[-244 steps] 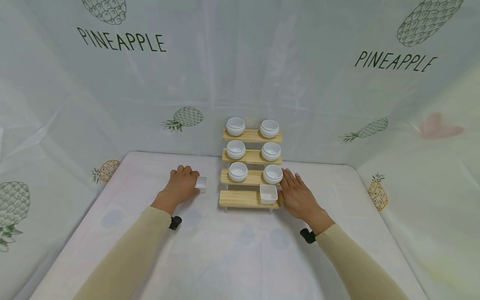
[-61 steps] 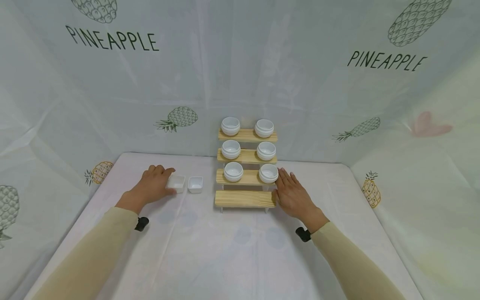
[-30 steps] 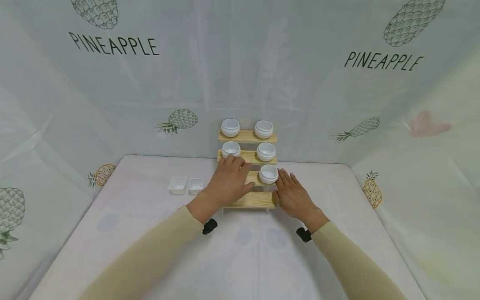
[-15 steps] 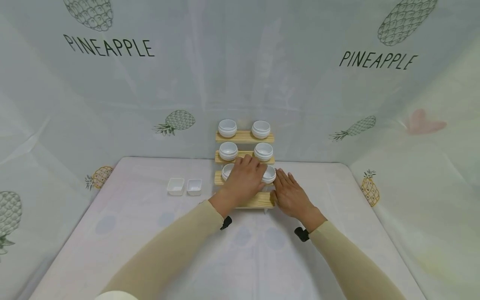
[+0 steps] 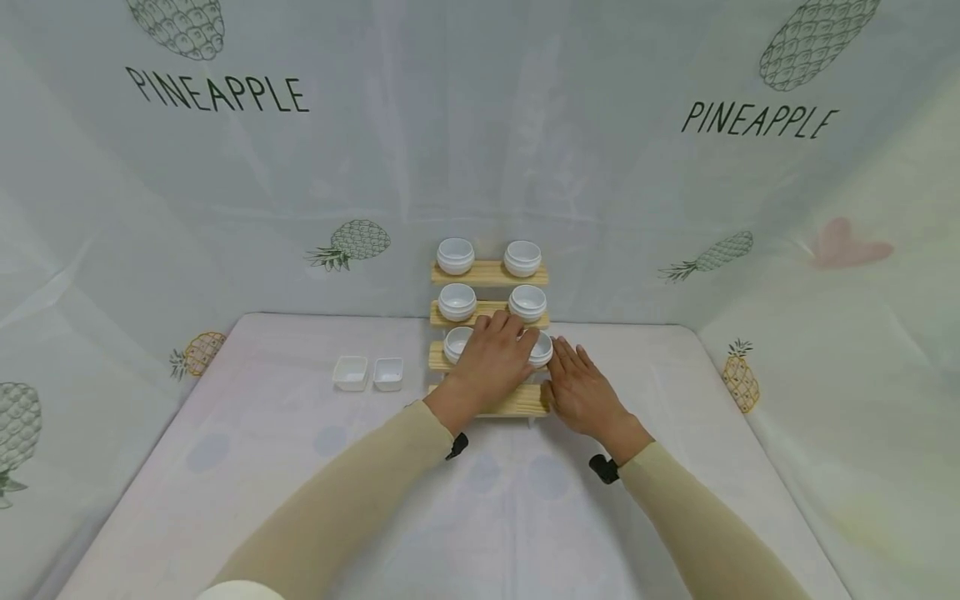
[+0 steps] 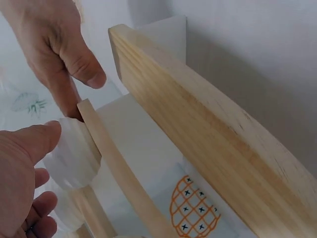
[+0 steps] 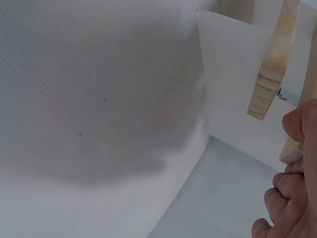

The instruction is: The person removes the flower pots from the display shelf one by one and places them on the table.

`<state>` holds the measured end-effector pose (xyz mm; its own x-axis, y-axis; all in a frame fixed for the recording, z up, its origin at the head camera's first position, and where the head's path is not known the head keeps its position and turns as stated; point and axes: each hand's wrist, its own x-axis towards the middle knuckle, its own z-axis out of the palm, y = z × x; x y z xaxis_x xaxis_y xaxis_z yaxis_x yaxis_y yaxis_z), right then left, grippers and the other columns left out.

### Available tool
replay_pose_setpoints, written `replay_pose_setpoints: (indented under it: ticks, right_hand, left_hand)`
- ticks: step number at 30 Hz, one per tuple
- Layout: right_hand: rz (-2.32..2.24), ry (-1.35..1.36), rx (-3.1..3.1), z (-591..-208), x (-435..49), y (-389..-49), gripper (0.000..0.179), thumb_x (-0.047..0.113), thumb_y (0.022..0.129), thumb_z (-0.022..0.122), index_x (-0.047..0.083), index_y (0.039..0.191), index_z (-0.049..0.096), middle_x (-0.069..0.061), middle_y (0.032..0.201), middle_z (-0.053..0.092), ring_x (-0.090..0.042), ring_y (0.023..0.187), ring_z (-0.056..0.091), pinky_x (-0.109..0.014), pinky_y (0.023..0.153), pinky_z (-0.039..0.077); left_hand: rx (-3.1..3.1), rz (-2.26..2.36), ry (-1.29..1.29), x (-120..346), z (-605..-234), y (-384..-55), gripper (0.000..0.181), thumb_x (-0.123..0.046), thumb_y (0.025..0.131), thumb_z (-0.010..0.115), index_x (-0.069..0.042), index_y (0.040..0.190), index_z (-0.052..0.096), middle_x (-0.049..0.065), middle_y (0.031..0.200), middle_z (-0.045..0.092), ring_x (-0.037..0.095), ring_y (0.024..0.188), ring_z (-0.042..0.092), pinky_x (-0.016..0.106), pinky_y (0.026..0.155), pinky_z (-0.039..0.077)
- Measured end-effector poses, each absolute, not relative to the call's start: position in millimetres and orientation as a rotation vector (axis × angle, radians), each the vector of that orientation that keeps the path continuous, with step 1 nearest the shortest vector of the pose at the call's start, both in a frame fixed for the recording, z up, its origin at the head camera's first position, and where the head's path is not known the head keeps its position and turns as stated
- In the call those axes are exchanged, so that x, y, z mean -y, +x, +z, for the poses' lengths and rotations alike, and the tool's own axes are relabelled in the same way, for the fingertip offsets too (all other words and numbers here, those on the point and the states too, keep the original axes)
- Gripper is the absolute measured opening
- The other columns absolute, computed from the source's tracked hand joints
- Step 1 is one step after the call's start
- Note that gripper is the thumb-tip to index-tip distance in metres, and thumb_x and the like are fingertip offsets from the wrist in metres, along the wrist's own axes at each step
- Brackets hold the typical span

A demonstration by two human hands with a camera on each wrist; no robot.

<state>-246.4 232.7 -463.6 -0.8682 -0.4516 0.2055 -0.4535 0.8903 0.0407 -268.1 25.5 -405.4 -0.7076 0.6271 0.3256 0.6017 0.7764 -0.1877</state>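
While the straight-fingered right hand [image 5: 587,393] braces the 4-tier pale-wood stand [image 5: 519,403], the left hand [image 5: 487,365], pinching a round white bowl [image 5: 542,350], should hold it level.

Left hand [image 5: 495,357]: moved from the outer square dish [image 5: 350,379] to the third shelf [image 5: 437,357]'s right bowl [image 5: 542,352], fingers now curled at it.
Outer square dish: shifted from the bottom shelf [image 5: 517,403]'s right end to the desk [image 5: 285,467].
Inner square dish [image 5: 388,377]: held by the left hand at first, now released beside the outer one.
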Motion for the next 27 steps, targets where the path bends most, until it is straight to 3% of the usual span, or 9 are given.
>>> replay_pose_setpoints:
  ticks: [9,19,27]
  right_hand:
    - [0.020,0.691,2.845,-464.3,-234.1,-246.3,0.063,0.019,0.108,0.053,-0.011,0.159,0.031,-0.032,0.163,0.037,-0.044,0.153,0.037,-0.059,0.124,0.029]
    - [0.027,0.692,2.857,-463.6,-234.6,-244.8,0.062,0.020,0.109,0.051,-0.011,0.159,0.031,-0.032,0.163,0.037,-0.044,0.154,0.036,-0.059,0.125,0.028]
    - [0.034,0.700,2.834,-464.2,-234.0,-246.2,0.063,0.020,0.109,0.052,-0.011,0.159,0.031,-0.032,0.162,0.038,-0.044,0.153,0.038,-0.060,0.124,0.030]
  left_hand:
    - [2.589,0.068,-0.921,-26.2,-403.5,-268.7,0.052,-0.053,0.101,0.067,-0.017,0.138,0.060,0.004,0.132,0.058,0.026,0.118,0.052,0.042,0.097,0.042]
    - [2.614,0.079,-0.914,-33.7,-405.7,-268.9,0.062,-0.057,0.101,0.064,-0.023,0.153,0.054,0.004,0.134,0.057,0.027,0.124,0.051,0.043,0.098,0.042]
    - [2.548,0.085,-0.877,-30.2,-410.9,-268.1,0.048,-0.052,0.100,0.068,-0.019,0.134,0.063,0.006,0.130,0.059,0.028,0.117,0.054,0.043,0.093,0.045]
